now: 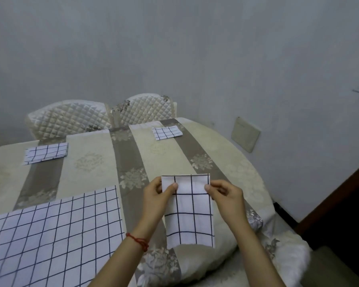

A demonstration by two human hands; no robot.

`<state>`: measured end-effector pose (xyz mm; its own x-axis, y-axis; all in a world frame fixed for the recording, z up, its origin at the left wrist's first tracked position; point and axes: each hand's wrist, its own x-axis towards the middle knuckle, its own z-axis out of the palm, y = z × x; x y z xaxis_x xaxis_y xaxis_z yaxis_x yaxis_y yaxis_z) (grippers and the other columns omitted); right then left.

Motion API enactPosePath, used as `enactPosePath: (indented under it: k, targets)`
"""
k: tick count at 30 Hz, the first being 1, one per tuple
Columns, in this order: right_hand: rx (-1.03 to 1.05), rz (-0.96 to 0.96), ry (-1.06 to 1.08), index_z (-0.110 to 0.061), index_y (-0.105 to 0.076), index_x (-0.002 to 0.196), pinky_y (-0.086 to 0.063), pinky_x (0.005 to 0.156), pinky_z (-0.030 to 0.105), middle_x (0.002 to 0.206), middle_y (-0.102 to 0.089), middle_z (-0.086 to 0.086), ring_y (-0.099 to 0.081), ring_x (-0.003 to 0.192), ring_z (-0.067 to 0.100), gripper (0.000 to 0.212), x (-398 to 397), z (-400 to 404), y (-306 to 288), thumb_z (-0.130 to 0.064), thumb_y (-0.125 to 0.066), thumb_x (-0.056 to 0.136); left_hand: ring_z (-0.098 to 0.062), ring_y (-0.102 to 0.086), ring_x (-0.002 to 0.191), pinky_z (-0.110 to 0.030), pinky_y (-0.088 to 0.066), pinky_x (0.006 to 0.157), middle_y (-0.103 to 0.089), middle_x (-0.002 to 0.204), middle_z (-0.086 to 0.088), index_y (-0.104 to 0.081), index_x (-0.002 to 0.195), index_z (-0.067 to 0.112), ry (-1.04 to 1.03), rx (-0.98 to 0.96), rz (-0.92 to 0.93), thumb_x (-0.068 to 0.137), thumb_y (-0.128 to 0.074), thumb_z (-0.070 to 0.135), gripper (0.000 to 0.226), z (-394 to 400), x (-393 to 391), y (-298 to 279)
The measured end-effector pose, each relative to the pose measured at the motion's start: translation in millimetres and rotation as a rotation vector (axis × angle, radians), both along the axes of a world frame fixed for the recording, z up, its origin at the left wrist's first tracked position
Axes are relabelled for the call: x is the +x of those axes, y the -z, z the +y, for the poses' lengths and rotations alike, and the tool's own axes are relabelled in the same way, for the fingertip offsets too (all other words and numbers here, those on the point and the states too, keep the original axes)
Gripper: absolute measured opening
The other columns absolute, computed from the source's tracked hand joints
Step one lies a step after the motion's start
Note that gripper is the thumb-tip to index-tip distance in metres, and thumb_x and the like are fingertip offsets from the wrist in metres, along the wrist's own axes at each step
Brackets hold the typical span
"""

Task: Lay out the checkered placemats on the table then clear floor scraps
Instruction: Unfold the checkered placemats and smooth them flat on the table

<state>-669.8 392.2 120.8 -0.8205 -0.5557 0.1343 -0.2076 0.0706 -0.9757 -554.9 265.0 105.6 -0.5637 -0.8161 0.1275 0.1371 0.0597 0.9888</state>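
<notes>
Checkered placemats are the subject: one folded white cloth placemat with dark grid lines (188, 212) is held upright above the near right edge of the round table, which is covered in a cream and taupe striped floral tablecloth (131, 160). The left hand (157, 195) pinches the upper left corner, thumb in front and fingers behind; the right hand (224, 194) pinches the upper right corner likewise. The lower part hangs free.

One large unfolded checkered placemat (56, 230) lies flat at the near left. Two folded checkered placemats lie further off, one at the far left (46, 153) and one at the far right (167, 132), each before a quilted cream chair back (71, 119). No floor scraps are in view.

Assessment: the step in hand appears to be opening this mat. To do it well, the layers should be separated at the pinched corners, the hands drawn apart, the cloth lowered flat with its near edge square to the table edge, then smoothed outward so that no creases remain.
</notes>
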Motion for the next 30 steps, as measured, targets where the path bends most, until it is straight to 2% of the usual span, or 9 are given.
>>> enactPosePath:
  k: [3,6,9,13,16,20,24,27,30]
  targets:
    - [0.003,0.071,-0.003,-0.026,-0.066,0.069,-0.047,0.063,0.011,0.062,-0.067,-0.011,-0.059,0.062,-0.003,0.021,9,2,-7,-0.008,-0.07,0.078,0.016,-0.056,0.086,-0.002,-0.044,0.069,-0.059,0.1,0.015,-0.057,0.11,0.02,-0.038,-0.186,-0.038,0.08,-0.067,0.006,0.034,-2,8,-2]
    - [0.022,0.122,-0.039,-0.028,-0.067,0.069,-0.048,0.063,0.012,0.064,-0.068,-0.01,-0.06,0.064,-0.001,0.02,17,6,-14,-0.009,-0.07,0.077,0.011,-0.056,0.092,-0.003,-0.042,0.076,-0.06,0.097,0.018,-0.063,0.1,0.026,0.008,-0.468,-0.066,0.078,-0.065,0.017,0.024,-6,17,-6]
    - [0.032,0.131,-0.041,-0.03,-0.067,0.069,-0.049,0.063,0.011,0.063,-0.068,-0.014,-0.061,0.065,-0.002,0.023,22,9,-17,-0.009,-0.07,0.077,0.002,-0.058,0.086,-0.015,-0.047,0.076,-0.061,0.086,0.017,-0.07,0.087,0.02,0.017,-0.667,-0.072,0.079,-0.06,0.031,0.017,-7,25,-8]
    - [0.009,0.126,-0.013,-0.029,-0.067,0.071,-0.049,0.065,0.01,0.07,-0.069,-0.009,-0.062,0.066,-0.001,0.023,28,13,-23,-0.007,-0.071,0.076,-0.006,-0.057,0.082,-0.031,-0.046,0.073,-0.064,0.086,0.013,-0.07,0.088,0.023,-0.084,-0.832,-0.036,0.08,-0.059,0.033,0.017,-5,31,-12]
    - [-0.017,0.152,0.006,-0.034,-0.067,0.078,-0.049,0.068,0.01,0.075,-0.069,-0.01,-0.061,0.069,-0.004,0.027,31,14,-29,-0.007,-0.07,0.077,-0.008,-0.057,0.079,-0.035,-0.048,0.067,-0.067,0.08,0.004,-0.072,0.083,0.019,-0.092,-0.892,0.009,0.079,-0.063,0.03,0.015,-4,31,-20]
    - [-0.054,0.261,-0.005,-0.042,-0.067,0.081,-0.05,0.082,0.02,0.09,-0.068,-0.029,-0.064,0.088,0.004,0.036,30,12,-33,-0.006,-0.071,0.076,-0.007,-0.058,0.07,-0.036,-0.049,0.062,-0.069,0.072,0.005,-0.072,0.08,0.02,-0.037,-0.906,-0.036,0.079,-0.062,0.033,0.017,-3,28,-33]
    - [-0.118,0.418,0.047,-0.039,-0.069,0.077,-0.041,0.087,0.008,0.095,-0.066,-0.031,-0.058,0.1,-0.002,0.034,28,11,-41,-0.006,-0.072,0.074,-0.01,-0.063,0.07,-0.039,-0.053,0.063,-0.07,0.073,0.006,-0.073,0.078,0.018,-0.021,-0.818,-0.061,0.079,-0.057,0.038,0.025,3,22,-43]
    - [-0.102,0.567,0.096,-0.025,-0.074,0.084,-0.038,0.087,0.003,0.102,-0.061,-0.024,-0.051,0.104,-0.006,0.017,22,12,-49,-0.01,-0.071,0.077,-0.005,-0.058,0.083,-0.038,-0.053,0.072,-0.069,0.084,0.011,-0.073,0.085,0.022,-0.041,-0.826,-0.089,0.077,-0.057,0.043,0.028,7,14,-46]
    - [-0.096,0.664,0.065,-0.015,-0.071,0.082,-0.041,0.078,0.005,0.088,-0.062,-0.016,-0.058,0.09,0.0,0.013,14,13,-61,-0.024,-0.062,0.079,-0.003,-0.053,0.097,-0.033,-0.047,0.084,-0.065,0.098,0.014,-0.07,0.096,0.025,-0.011,-0.868,-0.108,0.078,-0.056,0.046,0.031,13,4,-51]
